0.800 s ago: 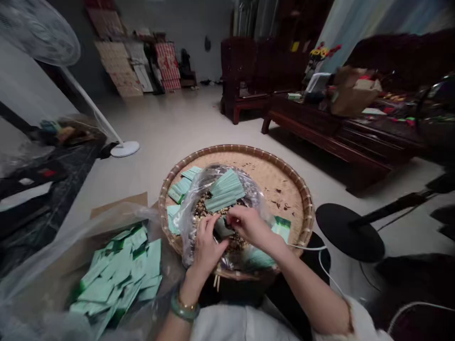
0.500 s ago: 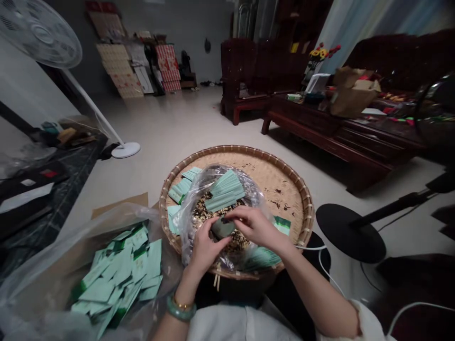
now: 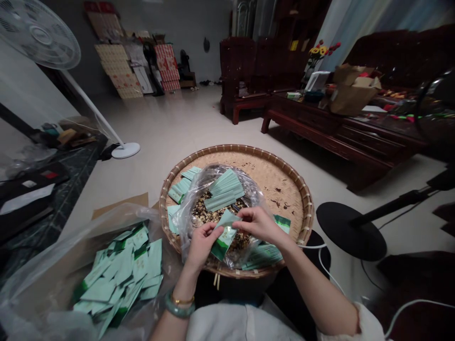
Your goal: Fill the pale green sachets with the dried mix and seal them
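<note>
Both my hands are over a round woven bamboo tray (image 3: 277,180). My left hand (image 3: 202,245) and my right hand (image 3: 258,224) pinch a pale green sachet (image 3: 224,235) with a dark green end between them. Just below lies a clear plastic bag (image 3: 188,227) holding dried brown tea-like leaves (image 3: 209,213). Bundles of green sachets (image 3: 223,190) rest on the bag's far side, and more sit on the tray beside it. A larger heap of green sachets (image 3: 121,274) lies in plastic at the lower left.
A white standing fan (image 3: 39,34) rises at the left, and a round black stand base (image 3: 351,231) sits at the right. A white cable (image 3: 323,258) runs beside my right arm. Dark wooden furniture (image 3: 337,118) stands beyond the tray.
The sachet has risen from low between my fingers and now stands opened out, showing its pale face. My hands have drawn slightly apart, and the view has shifted little.
</note>
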The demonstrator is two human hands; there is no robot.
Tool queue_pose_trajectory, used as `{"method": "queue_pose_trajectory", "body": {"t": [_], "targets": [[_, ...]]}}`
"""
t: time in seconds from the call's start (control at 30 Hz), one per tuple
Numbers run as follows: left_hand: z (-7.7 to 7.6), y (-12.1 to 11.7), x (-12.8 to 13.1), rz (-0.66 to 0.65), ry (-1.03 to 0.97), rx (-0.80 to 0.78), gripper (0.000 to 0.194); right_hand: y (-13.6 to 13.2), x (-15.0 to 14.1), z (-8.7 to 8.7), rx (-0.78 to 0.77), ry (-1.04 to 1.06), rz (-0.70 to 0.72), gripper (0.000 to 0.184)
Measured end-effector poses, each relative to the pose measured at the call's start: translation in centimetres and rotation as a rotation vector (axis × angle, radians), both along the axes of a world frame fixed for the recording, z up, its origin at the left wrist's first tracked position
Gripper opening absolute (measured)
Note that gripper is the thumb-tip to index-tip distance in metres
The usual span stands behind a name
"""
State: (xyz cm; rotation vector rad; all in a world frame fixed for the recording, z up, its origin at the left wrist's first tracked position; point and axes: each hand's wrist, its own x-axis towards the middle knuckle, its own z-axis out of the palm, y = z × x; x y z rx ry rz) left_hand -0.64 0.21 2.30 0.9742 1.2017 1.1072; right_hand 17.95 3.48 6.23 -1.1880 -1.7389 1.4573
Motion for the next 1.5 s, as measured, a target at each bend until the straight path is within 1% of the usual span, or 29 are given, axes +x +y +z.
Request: {"method": "queue_pose_trajectory", "body": {"t": [0.07, 0.1, 0.2, 0.27, 0.37, 0.47, 0.6, 0.63, 0.7, 0.77, 0.83, 1.0, 1.1, 1.17, 1.27, 1.37, 1.5], "targets": [[0.1, -0.1, 0.2, 0.020, -0.047, -0.024, 0.033, 0.0, 0.0, -0.2, -0.053, 0.043, -0.049, 0.026], [0.2, -0.2, 0.3, 0.001, -0.071, -0.045, 0.036, 0.0, 0.0, -0.3, -0.060, 0.056, -0.072, 0.025], [0.7, -0.5, 0.4, -0.128, -0.075, -0.113, 0.043, 0.0, 0.1, -0.7, -0.063, 0.080, -0.134, 0.024], [1.0, -0.6, 0.4, -0.178, -0.021, -0.116, 0.040, 0.1, 0.1, -0.9, -0.079, 0.120, -0.159, 0.025], [1.1, -0.5, 0.2, -0.158, 0.068, -0.058, 0.031, 0.2, 0.0, -1.1, -0.097, 0.224, -0.198, 0.028], [0.9, -0.3, 0.0, -0.141, 0.132, -0.018, 0.030, 0.3, -0.2, -1.4, -0.081, 0.293, -0.271, 0.031], [0.7, -0.4, -0.2, -0.156, 0.064, -0.118, 0.035, 0.3, -0.3, -1.5, -0.036, 0.336, -0.353, 0.032], [0.8, -0.4, -0.2, -0.152, 0.045, -0.140, 0.035, 0.3, -0.3, -1.5, -0.031, 0.339, -0.352, 0.032], [0.9, -0.6, -0.1, -0.139, 0.025, -0.151, 0.036, 0.2, -0.3, -1.5, -0.040, 0.322, -0.299, 0.035], [0.9, -0.7, 0.0, -0.129, 0.011, -0.136, 0.037, 0.0, -0.4, -1.4, -0.051, 0.286, -0.225, 0.042], [0.9, -0.8, 0.1, -0.129, 0.012, -0.116, 0.038, -0.1, -0.5, -1.4, -0.059, 0.266, -0.187, 0.044], [0.8, -0.8, -0.3, -0.186, 0.072, -0.118, 0.034, -0.1, 0.0, -1.7, -0.079, 0.247, -0.166, 0.034], [0.9, -0.7, -0.8, -0.202, 0.091, -0.113, 0.037, 0.0, 0.3, -1.9, -0.071, 0.256, -0.206, 0.037], [0.9, -0.5, -1.0, -0.176, 0.111, -0.082, 0.039, 0.0, 0.3, -2.0, -0.069, 0.274, -0.232, 0.039], [0.8, -0.1, -0.8, -0.107, 0.142, -0.013, 0.035, -0.1, 0.1, -1.7, -0.073, 0.266, -0.164, 0.035], [0.6, 0.0, -0.3, -0.058, 0.141, 0.006, 0.033, -0.1, -0.1, -1.6, -0.065, 0.200, -0.084, 0.033], [0.3, -0.1, 0.3, -0.079, 0.124, 0.000, 0.034, -0.1, -0.1, -1.9, 0.037, 0.060, -0.071, 0.029]]}}
